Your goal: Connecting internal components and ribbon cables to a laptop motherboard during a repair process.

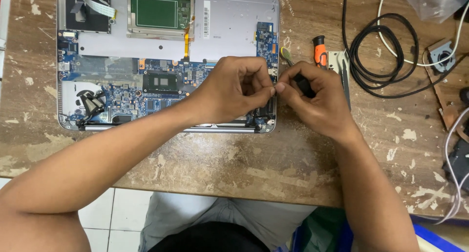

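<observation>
**Fine work at the laptop's right hinge corner**

Opened laptop (229, 25) lies base-up on the worn wooden bench (220, 164), blue mainboard (161, 93) exposed. Left hand (234, 88) is curled over the board's right edge, fingertips pinched on something too small to identify. Right hand (317, 98) is closed around a dark tool handle (305, 85), tip meeting the left fingertips. Looks like a screw or connector step. Next move calls for a steady tip and light pressure. Orange-handled screwdriver (320, 52) lies just beside.
</observation>
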